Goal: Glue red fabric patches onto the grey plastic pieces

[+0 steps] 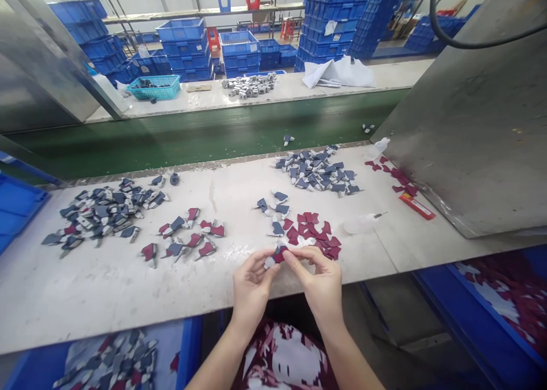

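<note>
White work table [72,299] with loose piles of navy-grey fabric cutouts [316,170] and maroon fabric cutouts [311,233]. Left hand [252,287] and right hand [318,279] are near the table's front edge, fingers of both pinching one small maroon-and-grey fabric piece [276,256], held over the tabletop just beside the maroon pile.

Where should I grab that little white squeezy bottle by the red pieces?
Try the fat body of the squeeze bottle, coming from the near side. It lies on its side, so a hand can probably wrap around it. Avoid the thin nozzle pointing right, which looks delicate, and the dark red pieces just left of it.
</note>
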Demonstrator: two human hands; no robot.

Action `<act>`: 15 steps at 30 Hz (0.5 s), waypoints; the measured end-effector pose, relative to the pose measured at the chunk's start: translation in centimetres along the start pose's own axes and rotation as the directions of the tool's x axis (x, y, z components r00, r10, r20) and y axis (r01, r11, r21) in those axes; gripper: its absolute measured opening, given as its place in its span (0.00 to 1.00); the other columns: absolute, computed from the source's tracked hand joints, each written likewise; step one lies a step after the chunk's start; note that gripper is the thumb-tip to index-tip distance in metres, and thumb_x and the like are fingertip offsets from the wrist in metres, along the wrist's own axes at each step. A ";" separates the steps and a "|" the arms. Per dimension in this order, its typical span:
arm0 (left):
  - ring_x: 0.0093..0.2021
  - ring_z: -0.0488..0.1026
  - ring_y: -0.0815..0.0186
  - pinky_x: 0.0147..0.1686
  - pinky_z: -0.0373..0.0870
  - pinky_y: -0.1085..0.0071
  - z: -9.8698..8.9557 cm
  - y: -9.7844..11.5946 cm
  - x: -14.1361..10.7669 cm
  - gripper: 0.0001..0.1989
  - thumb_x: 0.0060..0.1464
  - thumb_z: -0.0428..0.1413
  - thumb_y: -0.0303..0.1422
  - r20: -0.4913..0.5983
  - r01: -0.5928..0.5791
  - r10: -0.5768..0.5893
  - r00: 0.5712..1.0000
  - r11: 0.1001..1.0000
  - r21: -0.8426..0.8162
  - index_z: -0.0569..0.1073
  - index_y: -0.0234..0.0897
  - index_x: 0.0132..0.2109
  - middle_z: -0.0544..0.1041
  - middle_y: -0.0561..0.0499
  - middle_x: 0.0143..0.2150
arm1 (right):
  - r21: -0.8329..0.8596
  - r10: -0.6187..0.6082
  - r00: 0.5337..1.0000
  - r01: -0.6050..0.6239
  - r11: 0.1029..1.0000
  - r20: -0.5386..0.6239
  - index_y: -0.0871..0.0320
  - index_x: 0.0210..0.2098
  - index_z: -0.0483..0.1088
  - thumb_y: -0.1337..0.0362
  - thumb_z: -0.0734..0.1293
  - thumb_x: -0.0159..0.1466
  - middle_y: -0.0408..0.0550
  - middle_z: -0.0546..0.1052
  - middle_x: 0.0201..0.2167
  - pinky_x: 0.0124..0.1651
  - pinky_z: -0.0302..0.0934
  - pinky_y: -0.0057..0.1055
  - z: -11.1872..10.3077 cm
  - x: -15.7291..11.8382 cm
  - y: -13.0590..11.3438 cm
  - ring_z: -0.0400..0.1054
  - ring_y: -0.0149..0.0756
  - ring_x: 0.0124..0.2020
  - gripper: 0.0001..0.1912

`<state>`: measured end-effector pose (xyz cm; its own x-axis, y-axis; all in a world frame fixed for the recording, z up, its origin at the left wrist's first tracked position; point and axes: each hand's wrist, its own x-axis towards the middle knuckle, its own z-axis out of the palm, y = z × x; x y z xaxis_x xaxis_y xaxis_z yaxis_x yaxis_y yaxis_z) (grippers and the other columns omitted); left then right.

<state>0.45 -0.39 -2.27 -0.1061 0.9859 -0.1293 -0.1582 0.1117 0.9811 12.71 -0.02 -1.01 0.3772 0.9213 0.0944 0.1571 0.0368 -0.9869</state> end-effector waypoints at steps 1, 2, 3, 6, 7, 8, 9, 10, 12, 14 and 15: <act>0.44 0.82 0.57 0.42 0.80 0.68 0.0 0.1 0.0 0.13 0.48 0.67 0.36 0.000 0.006 -0.006 1.000 1.000 -0.005 0.79 0.36 0.41 0.85 0.44 0.41 | -0.009 -0.024 1.000 0.023 1.000 -0.010 0.53 0.28 0.80 0.57 0.75 0.57 0.45 0.77 0.27 0.37 0.66 0.34 0.0 -0.1 0.0 0.69 0.37 0.32 0.07; 0.43 0.83 0.57 0.42 0.81 0.68 0.0 0.2 -0.1 0.14 0.47 0.68 0.36 0.000 0.014 -0.014 1.000 1.000 -0.013 0.79 0.35 0.41 0.85 0.44 0.40 | -0.026 -0.058 0.998 0.058 0.998 -0.018 0.53 0.28 0.80 0.57 0.74 0.57 0.45 0.77 0.27 0.37 0.66 0.34 0.1 -0.2 0.0 0.69 0.38 0.33 0.07; 0.43 0.83 0.57 0.42 0.81 0.68 0.0 0.3 -0.1 0.15 0.47 0.68 0.37 -0.002 0.024 -0.024 1.000 0.999 -0.026 0.79 0.35 0.41 0.85 0.44 0.40 | -0.050 -0.103 0.994 0.102 0.994 -0.023 0.53 0.28 0.80 0.58 0.74 0.58 0.45 0.76 0.26 0.38 0.65 0.35 0.1 -0.3 -0.1 0.68 0.38 0.33 0.06; 0.40 0.83 0.56 0.43 0.81 0.67 0.1 0.8 -0.1 0.15 0.47 0.68 0.39 -0.021 0.064 -0.066 0.998 0.995 -0.078 0.79 0.34 0.39 0.85 0.44 0.38 | -0.152 -0.263 0.964 0.256 0.955 -0.029 0.52 0.28 0.79 0.60 0.73 0.61 0.45 0.76 0.24 0.40 0.65 0.36 0.2 -0.6 -0.4 0.65 0.39 0.34 0.06; 0.40 0.83 0.56 0.44 0.81 0.66 0.1 1.0 -0.1 0.15 0.46 0.69 0.39 -0.031 0.076 -0.079 0.996 0.993 -0.091 0.80 0.33 0.38 0.85 0.44 0.37 | -0.183 -0.311 0.950 0.301 0.936 -0.031 0.52 0.28 0.79 0.61 0.73 0.61 0.44 0.76 0.24 0.41 0.65 0.37 0.2 -0.6 -0.4 0.65 0.39 0.34 0.06; 0.39 0.84 0.56 0.43 0.81 0.66 0.2 1.2 -0.1 0.15 0.45 0.69 0.38 -0.040 0.085 -0.089 0.995 0.991 -0.102 0.80 0.33 0.37 0.85 0.44 0.37 | -0.207 -0.351 0.936 0.337 0.918 -0.035 0.51 0.28 0.79 0.61 0.73 0.61 0.44 0.76 0.23 0.41 0.65 0.38 0.2 -0.6 -0.5 0.65 0.39 0.34 0.06; 0.39 0.84 0.56 0.43 0.81 0.66 0.2 1.5 -0.1 0.15 0.44 0.70 0.38 -0.047 0.093 -0.099 0.994 0.990 -0.110 0.80 0.33 0.37 0.85 0.44 0.36 | -0.222 -0.375 0.926 0.358 0.907 -0.039 0.51 0.28 0.79 0.62 0.73 0.61 0.45 0.75 0.23 0.42 0.65 0.39 0.1 -0.6 -0.5 0.65 0.39 0.34 0.06; 0.39 0.84 0.56 0.44 0.81 0.66 0.2 1.7 -0.2 0.15 0.44 0.70 0.38 -0.049 0.103 -0.110 0.993 0.988 -0.118 0.80 0.33 0.37 0.85 0.44 0.36 | -0.225 -0.380 0.924 0.363 0.904 -0.036 0.51 0.28 0.79 0.61 0.73 0.61 0.45 0.75 0.24 0.43 0.65 0.40 -0.1 -0.5 -0.5 0.66 0.40 0.35 0.05; 0.41 0.83 0.55 0.45 0.81 0.66 0.2 2.3 -0.5 0.16 0.44 0.70 0.37 -0.047 0.122 -0.130 0.990 0.983 -0.135 0.81 0.33 0.39 0.85 0.43 0.38 | -0.164 -0.317 0.948 0.314 0.935 0.011 0.50 0.33 0.81 0.60 0.73 0.61 0.47 0.77 0.29 0.44 0.67 0.40 -0.6 -0.1 -0.5 0.68 0.40 0.38 0.03; 0.43 0.83 0.54 0.47 0.80 0.66 0.2 2.8 -0.7 0.18 0.45 0.70 0.36 -0.032 0.126 -0.132 0.991 0.980 -0.151 0.81 0.32 0.43 0.85 0.42 0.41 | -0.027 -0.186 0.970 0.193 0.981 0.156 0.50 0.40 0.81 0.58 0.73 0.61 0.48 0.79 0.37 0.44 0.69 0.39 -1.3 0.6 -0.4 0.71 0.41 0.41 0.09; 0.44 0.83 0.54 0.47 0.80 0.65 0.1 2.9 -0.8 0.19 0.46 0.69 0.36 -0.016 0.120 -0.124 0.992 0.980 -0.156 0.80 0.32 0.45 0.85 0.41 0.42 | 0.042 -0.124 0.959 0.118 0.992 0.256 0.50 0.44 0.80 0.57 0.72 0.61 0.49 0.80 0.41 0.43 0.70 0.38 -1.7 0.9 -0.4 0.72 0.41 0.42 0.11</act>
<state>0.18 -0.88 0.75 -0.1014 0.9624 -0.2520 -0.3214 0.2080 0.9238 14.53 0.17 -0.32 0.1086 0.9777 0.1799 0.1619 0.1611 -0.9736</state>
